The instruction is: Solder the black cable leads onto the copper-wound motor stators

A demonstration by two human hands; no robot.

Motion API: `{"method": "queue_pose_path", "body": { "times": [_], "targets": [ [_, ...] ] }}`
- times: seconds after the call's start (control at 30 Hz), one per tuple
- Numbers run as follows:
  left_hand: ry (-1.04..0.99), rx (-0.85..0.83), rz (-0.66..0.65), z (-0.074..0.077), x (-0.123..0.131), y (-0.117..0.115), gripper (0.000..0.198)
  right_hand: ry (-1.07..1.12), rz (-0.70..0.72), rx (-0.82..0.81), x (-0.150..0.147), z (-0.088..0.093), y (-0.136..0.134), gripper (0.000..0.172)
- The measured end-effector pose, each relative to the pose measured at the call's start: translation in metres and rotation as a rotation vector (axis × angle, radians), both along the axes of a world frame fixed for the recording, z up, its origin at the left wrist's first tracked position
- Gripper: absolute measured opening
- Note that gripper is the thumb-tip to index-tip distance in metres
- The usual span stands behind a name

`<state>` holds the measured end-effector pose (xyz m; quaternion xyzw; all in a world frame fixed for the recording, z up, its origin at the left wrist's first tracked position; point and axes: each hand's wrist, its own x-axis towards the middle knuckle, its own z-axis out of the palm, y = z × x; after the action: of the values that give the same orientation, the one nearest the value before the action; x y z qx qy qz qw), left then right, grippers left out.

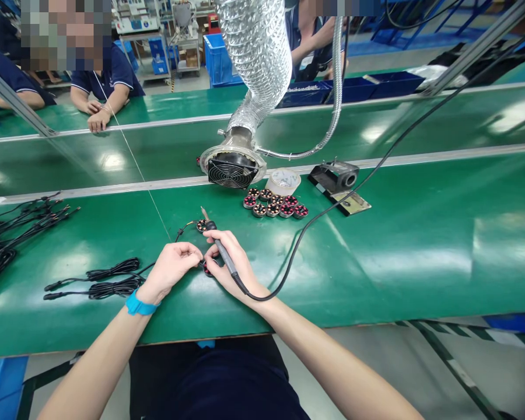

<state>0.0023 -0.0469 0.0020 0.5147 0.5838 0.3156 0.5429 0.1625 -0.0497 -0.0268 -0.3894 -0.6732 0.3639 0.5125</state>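
My left hand (170,267) is closed in a pinch on what looks like the end of a black cable (147,269), mostly hidden behind the hand. Its fingertips meet a small round motor stator (208,269) with red windings, partly covered by my right fingers. In my right hand (236,269) is a soldering iron (224,255), its tip (205,213) pointing up and away from the stator. Thumb and fingertips of that hand touch the stator's side. Just beyond lies another stator (200,225) with a cable joined to it. A thin solder wire (140,174) hangs down behind my left hand.
Several stators (273,205) sit grouped near a tape roll (283,181). An iron stand (339,178) is to their right. A fume extractor (233,169) hangs overhead. Coiled cables (116,286) and a cable pile (0,245) lie left. The iron's cord (308,224) crosses rightward. A co-worker (109,87) sits opposite.
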Motion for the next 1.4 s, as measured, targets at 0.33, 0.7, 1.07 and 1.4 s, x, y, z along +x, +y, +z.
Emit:
{"method": "queue_pose_path", "body": {
  "times": [0.33, 0.7, 1.07, 1.4],
  "targets": [
    [0.023, 0.01, -0.052, -0.004, -0.003, 0.002, 0.015, 0.027, -0.021, -0.008, -0.001, -0.004, 0.002, 0.052],
    [0.039, -0.008, -0.035, -0.002, -0.004, 0.001, 0.021, 0.007, -0.012, -0.01, -0.001, -0.006, 0.001, 0.053],
    [-0.045, -0.04, -0.036, -0.001, -0.018, 0.001, 0.018, -0.081, 0.031, -0.046, 0.009, -0.008, -0.012, 0.066],
    [0.008, -0.014, 0.106, -0.003, -0.01, 0.0, 0.019, -0.114, 0.017, 0.014, 0.009, -0.012, -0.008, 0.064]
  ]
}}
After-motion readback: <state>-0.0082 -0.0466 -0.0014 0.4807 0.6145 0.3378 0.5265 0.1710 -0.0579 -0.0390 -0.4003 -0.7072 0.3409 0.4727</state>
